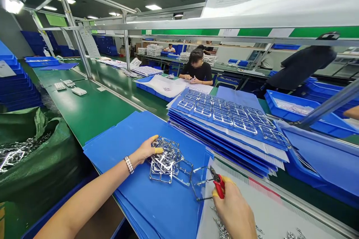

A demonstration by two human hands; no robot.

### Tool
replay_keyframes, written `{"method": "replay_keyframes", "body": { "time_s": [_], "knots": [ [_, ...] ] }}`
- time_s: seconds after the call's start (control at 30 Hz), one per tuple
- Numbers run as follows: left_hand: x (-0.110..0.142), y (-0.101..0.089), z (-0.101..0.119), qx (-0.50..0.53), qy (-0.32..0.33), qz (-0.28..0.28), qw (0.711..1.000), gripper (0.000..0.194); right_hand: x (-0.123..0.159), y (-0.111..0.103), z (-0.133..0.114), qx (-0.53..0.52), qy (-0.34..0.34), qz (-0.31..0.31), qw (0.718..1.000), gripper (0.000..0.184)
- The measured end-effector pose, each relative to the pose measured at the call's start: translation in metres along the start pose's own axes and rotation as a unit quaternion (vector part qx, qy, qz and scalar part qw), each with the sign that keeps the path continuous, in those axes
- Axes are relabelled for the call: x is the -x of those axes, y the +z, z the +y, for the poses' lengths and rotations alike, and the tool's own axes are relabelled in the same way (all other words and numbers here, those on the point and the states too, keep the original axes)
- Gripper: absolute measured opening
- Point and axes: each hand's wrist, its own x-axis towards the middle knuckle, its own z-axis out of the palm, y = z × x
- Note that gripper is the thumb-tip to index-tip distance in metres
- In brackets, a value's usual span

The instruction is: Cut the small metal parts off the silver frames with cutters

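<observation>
A pile of shiny metal frames (166, 158) is lying on blue sheets (123, 138) at the near edge of the green table (95, 106). The hands are working apart: the left hand (146, 151) is gripping the pile's left side, and the right hand (234, 207) is closing around red-handled pliers (219, 187). The pliers' tip is standing at the edge of one loose frame (201, 182), just right of the pile. Below the right hand, small metal parts (221, 227) are lying on a pale sheet.

Beyond the pile, a stack of blue sheets (179, 119) is carrying rows of frames on top. Right of it, a blue sheet is partly covering one blue bin (303, 179), while a blue tray (333, 125) farther back is holding pale pieces (294, 107). Across the table, another blue tray (153, 89) is holding white paper with small pieces on it, near a seated co-worker (198, 69). At the left, a green bag (56, 164) is holding a heap of metal scraps (19, 153), and blue crates (14, 86) are standing stacked behind it.
</observation>
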Motion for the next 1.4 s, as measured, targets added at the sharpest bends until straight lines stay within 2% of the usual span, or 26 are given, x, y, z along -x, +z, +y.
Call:
{"method": "replay_keyframes", "body": {
  "time_s": [0.1, 0.17, 0.27, 0.33, 0.43, 0.53, 0.63, 0.77, 0.9, 1.03, 1.13, 1.23, 1.3, 1.4],
  "knots": [
    [0.002, -0.004, 0.000, -0.006, -0.010, -0.001, 1.000, 0.087, -0.010, -0.015, 0.003, -0.057, 0.085, 0.007, 0.995, 0.034],
    [0.004, -0.005, 0.001, -0.008, -0.014, -0.008, 1.000, 0.090, -0.016, -0.026, -0.002, -0.136, 0.137, 0.031, 0.981, 0.039],
    [0.005, -0.006, 0.004, -0.005, -0.018, -0.030, 0.999, 0.092, -0.025, -0.028, -0.030, -0.256, 0.125, 0.032, 0.958, 0.044],
    [0.005, -0.007, 0.006, 0.003, -0.029, -0.052, 0.998, 0.092, -0.030, -0.017, -0.057, -0.275, 0.068, -0.004, 0.959, 0.043],
    [0.006, -0.012, 0.008, 0.023, -0.061, -0.092, 0.994, 0.084, -0.036, 0.014, -0.090, -0.228, -0.014, -0.053, 0.972, 0.036],
    [0.008, -0.015, 0.009, 0.029, -0.073, -0.111, 0.991, 0.085, -0.037, 0.045, -0.101, -0.198, -0.035, -0.082, 0.976, 0.029],
    [0.007, -0.011, 0.007, 0.009, -0.047, -0.099, 0.994, 0.097, -0.034, 0.065, -0.096, -0.209, -0.054, -0.087, 0.973, 0.027],
    [0.001, -0.002, 0.003, -0.023, -0.025, -0.077, 0.996, 0.101, -0.034, 0.073, -0.088, -0.233, -0.057, -0.090, 0.967, 0.023],
    [-0.003, 0.002, 0.001, 0.030, -0.055, -0.078, 0.995, 0.095, -0.039, 0.062, -0.083, -0.264, -0.040, -0.121, 0.956, 0.026],
    [0.000, -0.003, -0.001, 0.109, -0.078, -0.071, 0.988, 0.090, -0.041, 0.044, -0.068, -0.320, 0.019, -0.108, 0.941, 0.049],
    [0.004, -0.014, 0.001, 0.145, -0.087, -0.060, 0.984, 0.082, -0.040, 0.035, -0.054, -0.345, 0.077, -0.115, 0.928, 0.057],
    [0.009, -0.033, 0.008, 0.183, -0.088, -0.035, 0.979, 0.076, -0.035, 0.034, -0.046, -0.356, 0.116, -0.154, 0.914, 0.062],
    [0.012, -0.049, 0.014, 0.201, -0.083, -0.011, 0.976, 0.074, -0.032, 0.037, -0.043, -0.350, 0.126, -0.182, 0.910, 0.065],
    [0.019, -0.072, 0.022, 0.218, -0.065, 0.024, 0.973, 0.070, -0.031, 0.046, -0.042, -0.317, 0.117, -0.195, 0.921, 0.067]
  ]
}}
